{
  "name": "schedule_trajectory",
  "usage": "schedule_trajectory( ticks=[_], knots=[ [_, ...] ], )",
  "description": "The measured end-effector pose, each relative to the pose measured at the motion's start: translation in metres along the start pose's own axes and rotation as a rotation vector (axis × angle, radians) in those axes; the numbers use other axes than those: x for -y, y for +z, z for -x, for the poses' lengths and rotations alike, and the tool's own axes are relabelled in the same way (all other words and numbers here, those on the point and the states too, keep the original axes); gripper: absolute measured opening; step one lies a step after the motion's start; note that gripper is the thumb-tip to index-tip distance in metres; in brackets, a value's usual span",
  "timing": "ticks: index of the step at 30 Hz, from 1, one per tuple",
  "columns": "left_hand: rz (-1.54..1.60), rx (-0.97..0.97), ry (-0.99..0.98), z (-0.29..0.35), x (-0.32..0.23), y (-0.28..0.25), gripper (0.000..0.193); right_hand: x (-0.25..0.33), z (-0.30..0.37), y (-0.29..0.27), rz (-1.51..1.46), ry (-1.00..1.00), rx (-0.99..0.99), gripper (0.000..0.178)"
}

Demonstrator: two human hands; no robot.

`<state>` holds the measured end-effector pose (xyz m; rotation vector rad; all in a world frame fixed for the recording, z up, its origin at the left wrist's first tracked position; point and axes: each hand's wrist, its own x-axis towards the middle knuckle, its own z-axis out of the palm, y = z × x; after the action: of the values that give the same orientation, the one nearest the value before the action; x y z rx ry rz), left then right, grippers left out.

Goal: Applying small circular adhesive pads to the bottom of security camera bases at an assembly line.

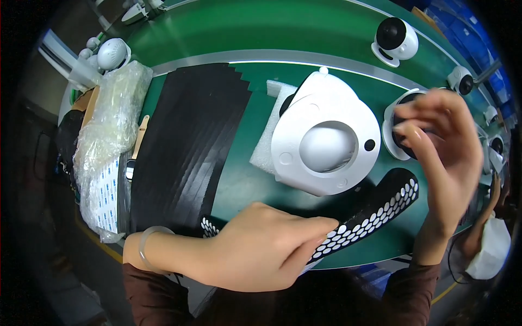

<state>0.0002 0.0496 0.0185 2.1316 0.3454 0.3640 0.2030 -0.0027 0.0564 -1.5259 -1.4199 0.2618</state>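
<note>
My left hand lies palm-down, grip pinched on the black sticker sheet at the desk's near edge. My right hand is raised, fingertips closed on the round camera unit.

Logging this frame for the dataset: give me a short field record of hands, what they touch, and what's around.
left hand: pressing down on a black sheet of white hexagonal stickers
right hand: raised, fingers pinching at a round white camera unit
centre: white domed housing on a white foam pad
left of centre: fanned stack of black strips
far left: clear plastic bag bundle
surface: green conveyor belt
background: white ball camera on the belt
</note>
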Motion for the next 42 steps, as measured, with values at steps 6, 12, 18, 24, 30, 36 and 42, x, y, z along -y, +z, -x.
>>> schedule_trajectory(
  ticks=[6,12,18,24,30,36,42],
  knots=[
    [0.151,0.093,-0.069,-0.002,-0.015,-0.032,0.025,0.012,0.015,-0.005,0.062,-0.296,0.459,0.025],
    [0.092,-0.088,-0.049,0.002,-0.024,-0.026,0.02,0.016,0.023,0.004,-0.074,-0.156,0.513,0.014],
    [0.125,-0.211,-0.036,0.004,-0.017,-0.018,0.013,0.012,0.028,0.005,-0.12,-0.2,0.433,0.014],
    [0.168,-0.241,-0.053,0.003,-0.016,-0.016,0.012,0.012,0.026,0.006,-0.074,-0.247,0.429,0.014],
    [0.151,-0.274,-0.074,0.005,-0.015,-0.014,0.012,0.012,0.024,0.008,-0.077,-0.27,0.393,0.014],
    [0.113,-0.258,-0.022,0.004,-0.014,-0.013,0.012,0.01,0.026,0.007,-0.108,-0.119,0.452,0.014],
    [0.142,-0.265,-0.054,0.004,-0.012,-0.01,0.013,0.009,0.023,0.007,-0.072,-0.193,0.471,0.013]
  ],
)
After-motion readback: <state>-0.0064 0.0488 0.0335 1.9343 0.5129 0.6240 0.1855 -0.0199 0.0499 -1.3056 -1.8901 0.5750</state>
